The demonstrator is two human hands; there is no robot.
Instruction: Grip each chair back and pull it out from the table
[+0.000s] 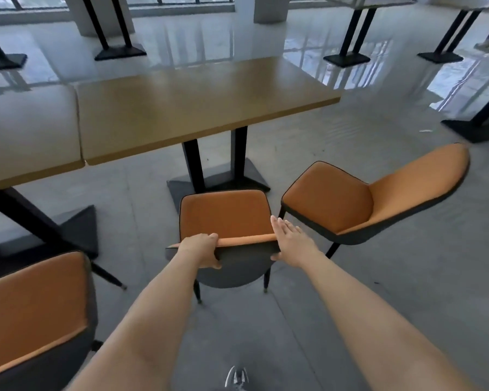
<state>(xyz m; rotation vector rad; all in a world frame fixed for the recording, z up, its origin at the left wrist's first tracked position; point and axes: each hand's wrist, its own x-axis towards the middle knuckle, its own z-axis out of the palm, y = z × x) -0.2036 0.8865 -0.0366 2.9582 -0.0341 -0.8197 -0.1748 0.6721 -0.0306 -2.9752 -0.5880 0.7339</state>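
An orange-and-grey chair (226, 213) stands in front of me, facing a wooden table (198, 105). My left hand (202, 248) grips the top edge of its backrest near the left end, fingers curled over the front and thumb on the grey back. My right hand (290, 241) lies at the right end of the backrest with fingers straight and spread, thumb under the edge against the grey back.
A second orange chair (364, 196) stands close on the right, turned sideways. A third chair (34, 314) is at the lower left. Another tabletop (26, 131) adjoins the table on the left. Black table bases (218, 176) stand on the shiny grey floor.
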